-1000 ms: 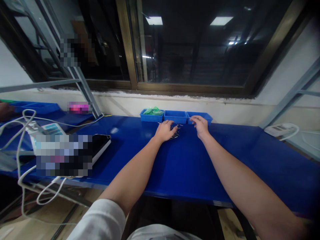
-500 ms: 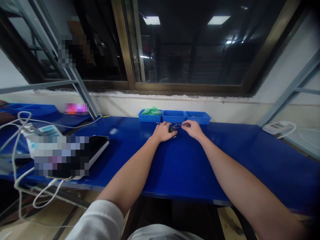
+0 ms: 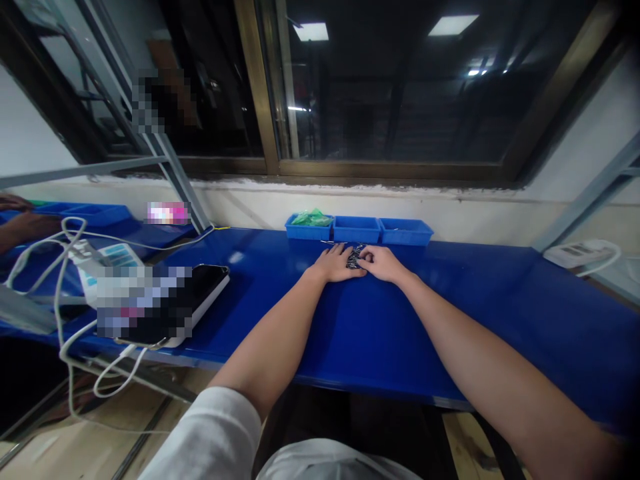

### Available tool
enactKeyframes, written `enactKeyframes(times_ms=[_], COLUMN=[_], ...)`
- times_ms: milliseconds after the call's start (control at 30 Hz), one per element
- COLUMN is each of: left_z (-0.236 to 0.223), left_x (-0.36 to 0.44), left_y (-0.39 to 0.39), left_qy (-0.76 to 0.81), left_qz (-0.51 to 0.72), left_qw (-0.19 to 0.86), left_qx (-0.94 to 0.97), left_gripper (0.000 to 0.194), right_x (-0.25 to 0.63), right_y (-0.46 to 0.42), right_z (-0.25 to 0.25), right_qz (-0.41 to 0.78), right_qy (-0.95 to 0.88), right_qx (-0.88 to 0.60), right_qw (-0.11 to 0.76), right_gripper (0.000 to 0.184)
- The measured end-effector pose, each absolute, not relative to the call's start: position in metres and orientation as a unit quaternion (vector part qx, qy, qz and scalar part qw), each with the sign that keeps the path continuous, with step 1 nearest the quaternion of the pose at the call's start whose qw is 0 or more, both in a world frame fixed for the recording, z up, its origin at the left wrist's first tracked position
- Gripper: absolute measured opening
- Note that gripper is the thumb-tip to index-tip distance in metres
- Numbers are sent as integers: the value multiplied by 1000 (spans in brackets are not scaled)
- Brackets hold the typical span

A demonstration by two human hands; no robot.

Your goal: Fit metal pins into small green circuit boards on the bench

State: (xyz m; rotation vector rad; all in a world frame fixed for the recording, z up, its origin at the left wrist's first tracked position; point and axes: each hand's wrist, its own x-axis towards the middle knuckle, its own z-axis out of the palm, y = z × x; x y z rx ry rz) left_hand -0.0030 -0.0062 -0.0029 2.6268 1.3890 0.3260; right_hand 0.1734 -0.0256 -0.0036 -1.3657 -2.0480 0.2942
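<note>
A small pile of thin, shiny metal pieces (image 3: 355, 257) lies on the blue table (image 3: 370, 333), between my two hands. My left hand (image 3: 334, 264) rests flat against the pile's left side, fingers stretched out and thumb along the near edge. From the right, my right hand (image 3: 380, 262) touches the pile with its fingers curled into a pinch. Whatever those fingertips hold is too small to make out. One thin metal piece (image 3: 327, 242) lies apart, just beyond my left fingers.
Along the wall stand a blue bin (image 3: 309, 232) with green plastic (image 3: 312, 217), a middle blue bin (image 3: 357, 231) and a right blue bin (image 3: 405, 232). A phone (image 3: 207, 283) and white cables (image 3: 60, 300) lie left. Another person's hand (image 3: 25, 227) is at far left.
My right hand has moved left and in to the pile; before, it was apart at the right, pinching a thin metal piece. My left hand stays flat by the pile. The view has shifted slightly.
</note>
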Motion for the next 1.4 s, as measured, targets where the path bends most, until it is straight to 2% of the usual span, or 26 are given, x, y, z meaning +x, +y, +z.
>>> enactKeyframes(times_ms=[200, 333, 500, 800, 933, 1100, 1233, 1400], left_z=[-2, 2, 10, 11, 11, 12, 14, 14], left_x=[-4, -2, 2, 2, 3, 4, 5, 4], left_y=[-8, -10, -12, -11, -10, -12, -15, -16], left_qy=[461, 437, 386, 377, 382, 376, 366, 388], left_qz=[107, 168, 275, 305, 302, 305, 298, 312], left_qw=[75, 46, 10, 17, 18, 23, 36, 47], left_qx=[878, 882, 880, 875, 873, 875, 881, 866], left_gripper=[82, 76, 31, 26, 27, 29, 26, 30], right_x=[169, 171, 174, 177, 175, 173, 175, 189], right_y=[-22, -20, -22, -15, -16, -24, -27, -15], right_z=[-6, -5, 1, -5, -4, 3, 8, 12], right_qz=[59, 52, 130, 253, 300, 360, 360, 284], right_qy=[-788, -752, -715, -696, -674, -647, -625, -573], right_qx=[-526, -563, -553, -521, -482, -434, -444, -454], right_qw=[314, 340, 408, 425, 473, 513, 531, 620], right_gripper=[15, 18, 26, 29, 20, 23, 22, 24])
